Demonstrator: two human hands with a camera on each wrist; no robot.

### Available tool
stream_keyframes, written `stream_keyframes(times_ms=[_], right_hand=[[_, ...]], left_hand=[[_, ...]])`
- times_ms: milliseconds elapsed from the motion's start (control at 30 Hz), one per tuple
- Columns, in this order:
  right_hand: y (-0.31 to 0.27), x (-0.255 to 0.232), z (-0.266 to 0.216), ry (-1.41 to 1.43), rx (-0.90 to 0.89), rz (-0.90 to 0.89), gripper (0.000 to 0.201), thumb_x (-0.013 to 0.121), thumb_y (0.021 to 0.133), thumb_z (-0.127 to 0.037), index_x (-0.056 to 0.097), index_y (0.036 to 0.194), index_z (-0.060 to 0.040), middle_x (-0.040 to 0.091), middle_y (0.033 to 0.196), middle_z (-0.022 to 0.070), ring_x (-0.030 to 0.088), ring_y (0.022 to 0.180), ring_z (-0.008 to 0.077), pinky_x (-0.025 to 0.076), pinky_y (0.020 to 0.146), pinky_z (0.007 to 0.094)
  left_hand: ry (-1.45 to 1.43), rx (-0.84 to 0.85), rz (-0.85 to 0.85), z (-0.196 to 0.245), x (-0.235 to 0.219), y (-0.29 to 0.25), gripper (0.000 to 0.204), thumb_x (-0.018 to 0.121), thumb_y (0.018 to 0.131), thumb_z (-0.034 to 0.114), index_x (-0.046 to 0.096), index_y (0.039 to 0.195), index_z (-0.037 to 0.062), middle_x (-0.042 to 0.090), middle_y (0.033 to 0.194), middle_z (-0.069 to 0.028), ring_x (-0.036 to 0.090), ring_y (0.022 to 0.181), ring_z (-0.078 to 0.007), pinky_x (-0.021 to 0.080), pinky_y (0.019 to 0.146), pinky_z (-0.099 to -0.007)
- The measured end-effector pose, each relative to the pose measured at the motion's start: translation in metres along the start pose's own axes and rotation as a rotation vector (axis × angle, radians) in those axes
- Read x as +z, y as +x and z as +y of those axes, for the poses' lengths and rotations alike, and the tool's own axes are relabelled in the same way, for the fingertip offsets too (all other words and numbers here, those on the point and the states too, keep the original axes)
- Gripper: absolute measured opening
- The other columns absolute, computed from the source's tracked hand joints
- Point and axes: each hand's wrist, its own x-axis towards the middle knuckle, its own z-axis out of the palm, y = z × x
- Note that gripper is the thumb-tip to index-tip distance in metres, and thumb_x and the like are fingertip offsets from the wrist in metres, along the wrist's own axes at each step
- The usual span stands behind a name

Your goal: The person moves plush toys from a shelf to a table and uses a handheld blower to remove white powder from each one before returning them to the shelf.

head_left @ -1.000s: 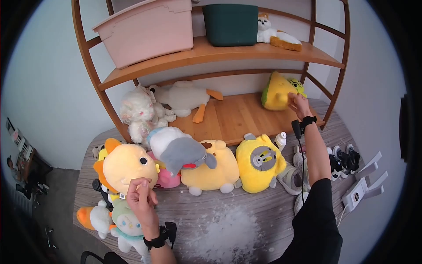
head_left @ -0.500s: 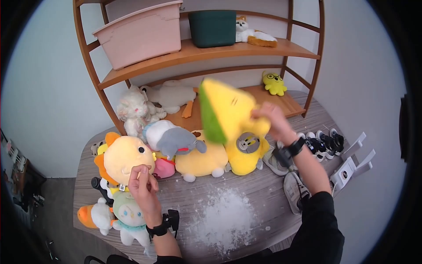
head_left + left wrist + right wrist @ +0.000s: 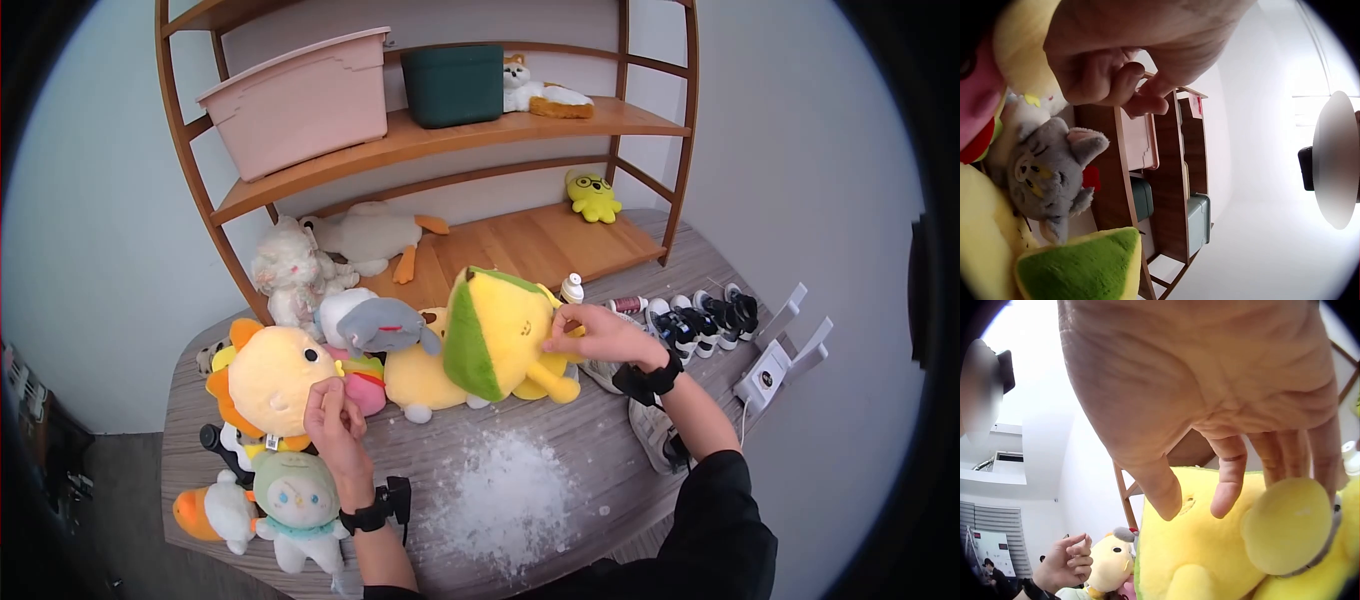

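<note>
A yellow-and-green wedge-shaped plush leans among the soft toys on the table, covering most of the yellow plush behind it. My right hand is at its right side. In the right wrist view, thumb and forefinger stand apart in front of the yellow fabric, and a stubby plush arm overlaps the other fingers. My left hand, loosely curled and holding nothing, hovers beside the pale round plush with orange trim. Close by are a grey-and-white plush and a green-hooded plush.
Behind stands a wooden shelf bearing a lime plush with glasses and white plush toys. Above are a pink bin and a green bin. White powder covers the table front. Shoes and a white router sit right.
My right hand has brought the wedge-shaped plush off the shelf's right end, leftward and down to the row of toys; its fingers have since loosened. The left hand has stayed nearly still.
</note>
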Motion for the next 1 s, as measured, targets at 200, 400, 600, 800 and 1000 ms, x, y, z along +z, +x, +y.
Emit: stream_keyframes(times_ms=[200, 400, 600, 800, 1000], right_hand=[[0.000, 0.012, 0.011, -0.217, -0.105, 0.049, 0.044, 0.080, 0.079, -0.042, 0.060, 0.091, -0.0042, 0.063, 0.112, 0.0198, 0.060, 0.110, 0.0332, 0.048, 0.091, 0.0399], [0.011, 0.037, 0.024, -0.137, -0.308, 0.342, 0.070, 0.083, 0.074, -0.044, 0.054, 0.123, -0.0022, 0.055, 0.129, 0.0256, 0.053, 0.126, 0.0406, 0.044, 0.103, 0.0433], [0.028, 0.016, 0.002, -0.237, -0.286, 0.200, 0.060, 0.078, 0.079, -0.030, 0.051, 0.125, -0.0018, 0.065, 0.106, 0.0224, 0.064, 0.098, 0.0386, 0.050, 0.087, 0.0438], [0.044, 0.016, -0.006, -0.067, -0.137, 0.368, 0.060, 0.078, 0.080, -0.031, 0.048, 0.121, -0.0001, 0.066, 0.095, 0.0237, 0.065, 0.092, 0.0378, 0.051, 0.081, 0.0436], [0.040, 0.030, 0.013, -0.180, -0.165, 0.265, 0.092, 0.086, 0.073, -0.031, 0.033, 0.140, 0.0041, 0.054, 0.127, 0.0279, 0.068, 0.093, 0.0346, 0.053, 0.087, 0.0415]], left_hand=[[0.030, -0.019, -0.028, 0.004, 0.002, -0.003, 0.016, 0.058, 0.099, 0.019, 0.061, 0.097, 0.0039, 0.042, 0.055, 0.0053, 0.031, 0.043, -0.0017, 0.020, 0.041, -0.0194], [0.044, -0.014, -0.040, 0.002, 0.002, -0.005, 0.016, 0.058, 0.099, 0.019, 0.061, 0.097, 0.0034, 0.042, 0.055, 0.0048, 0.032, 0.043, -0.0019, 0.021, 0.041, -0.0194], [0.034, 0.007, -0.012, 0.002, 0.002, -0.006, 0.016, 0.059, 0.099, 0.019, 0.060, 0.096, 0.0042, 0.042, 0.055, 0.0050, 0.031, 0.043, -0.0020, 0.020, 0.041, -0.0195], [0.015, 0.038, 0.022, 0.002, 0.004, -0.005, 0.015, 0.058, 0.099, 0.019, 0.060, 0.094, 0.0048, 0.042, 0.055, 0.0048, 0.031, 0.042, -0.0022, 0.020, 0.040, -0.0198], [0.039, 0.046, 0.038, 0.000, 0.000, -0.002, 0.016, 0.056, 0.100, 0.020, 0.060, 0.097, 0.0055, 0.041, 0.054, 0.0048, 0.030, 0.041, -0.0028, 0.021, 0.040, -0.0199]])
